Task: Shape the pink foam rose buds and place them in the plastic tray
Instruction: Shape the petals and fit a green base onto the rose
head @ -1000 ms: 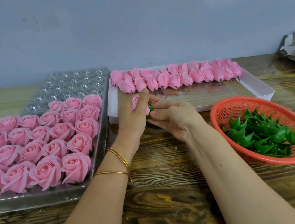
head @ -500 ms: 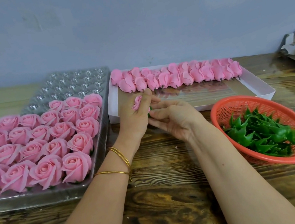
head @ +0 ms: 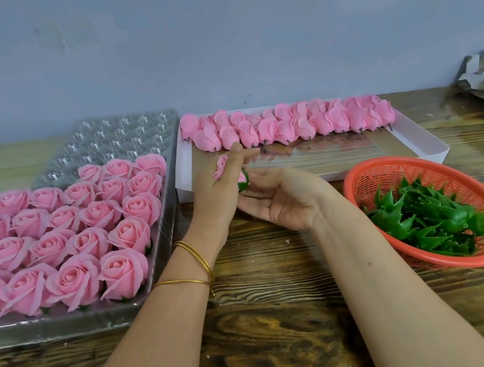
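- One plastic tray (head: 65, 324) stood on the table.
- Twenty-two opened roses (head: 123, 269) showed in it, in rows of four, five, five, five and three from the near edge back. The frame's left edge cut the near row, so that row's count was unsure.
- One white box (head: 185, 190).
- Roughly two dozen closed buds (head: 298, 123) lay in it in two overlapping rows, too crowded for an exact count.
- One held bud (head: 220, 165), with one green calyx (head: 242, 185) at its base.
- One red basket (head: 426, 173).
- One heap of loose calyxes (head: 434, 220), too many to count.
- Two hands: left hand (head: 220, 193), right hand (head: 286, 204).
- Two gold bangles (head: 196, 252) on the left wrist.
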`<state>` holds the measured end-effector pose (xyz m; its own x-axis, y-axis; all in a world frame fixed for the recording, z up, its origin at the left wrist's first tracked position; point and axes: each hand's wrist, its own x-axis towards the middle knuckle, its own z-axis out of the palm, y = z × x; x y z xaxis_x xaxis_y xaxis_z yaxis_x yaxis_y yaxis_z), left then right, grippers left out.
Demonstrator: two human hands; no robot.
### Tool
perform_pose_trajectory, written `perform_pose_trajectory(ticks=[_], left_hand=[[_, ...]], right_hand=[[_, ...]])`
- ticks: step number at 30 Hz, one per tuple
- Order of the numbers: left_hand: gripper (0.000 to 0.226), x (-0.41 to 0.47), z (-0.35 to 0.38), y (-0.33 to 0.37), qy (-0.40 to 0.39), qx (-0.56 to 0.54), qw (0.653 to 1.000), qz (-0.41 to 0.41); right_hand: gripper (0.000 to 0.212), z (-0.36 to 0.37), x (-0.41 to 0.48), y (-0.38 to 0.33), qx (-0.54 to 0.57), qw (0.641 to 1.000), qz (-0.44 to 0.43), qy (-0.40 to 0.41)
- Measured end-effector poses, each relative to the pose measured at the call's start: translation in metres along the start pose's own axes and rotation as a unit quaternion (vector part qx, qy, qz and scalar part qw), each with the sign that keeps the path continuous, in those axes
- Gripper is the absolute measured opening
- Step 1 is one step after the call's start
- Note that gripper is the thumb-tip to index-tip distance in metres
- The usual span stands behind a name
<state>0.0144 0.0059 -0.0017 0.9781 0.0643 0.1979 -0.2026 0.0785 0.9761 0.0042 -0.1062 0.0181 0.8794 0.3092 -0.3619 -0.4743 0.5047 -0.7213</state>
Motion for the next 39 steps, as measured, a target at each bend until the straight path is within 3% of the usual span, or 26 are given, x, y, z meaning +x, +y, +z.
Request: perform_pose_trajectory(ticks=[9, 22, 39], left_hand=[[0.030, -0.0019, -0.0015, 0.0043, -0.014, -0.036, 0.999, -0.008], [0.022, -0.0013, -0.0031, 0.0029, -0.028, -0.063, 0.997, -0.014], [0.023, -0.0004, -0.0006, 0.0035, -0.053, -0.089, 0.992, -0.072]], right_hand=[[0.026, -0.0025, -0.0007, -0.0017, -0.014, 0.999, 0.022, -0.021], [0.041, -0.0043, 0.0006, 0.0007, -0.071, 0.995, -0.020, -0.065], [0.025, -0.0044, -0.0016, 0.0028, -0.155, 0.984, -0.078, -0.049]])
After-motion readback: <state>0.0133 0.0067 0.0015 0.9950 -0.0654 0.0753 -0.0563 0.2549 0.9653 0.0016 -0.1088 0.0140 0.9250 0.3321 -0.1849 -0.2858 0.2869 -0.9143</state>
